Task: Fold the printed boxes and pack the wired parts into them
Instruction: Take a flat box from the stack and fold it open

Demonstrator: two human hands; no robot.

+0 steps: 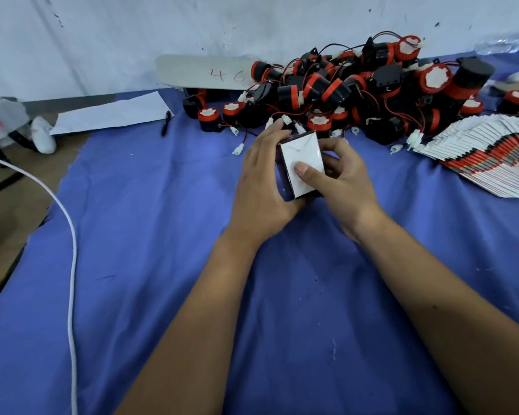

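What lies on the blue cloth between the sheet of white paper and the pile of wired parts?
A black pen lies there, beside the white paper and left of the pile of wired parts, in the head view.

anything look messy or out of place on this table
The wired parts lie in a tangled heap at the back, leads and white plugs trailing onto the blue cloth. The flat boxes have slid into a slanted fan. Both hands hold one box, which looks intact.
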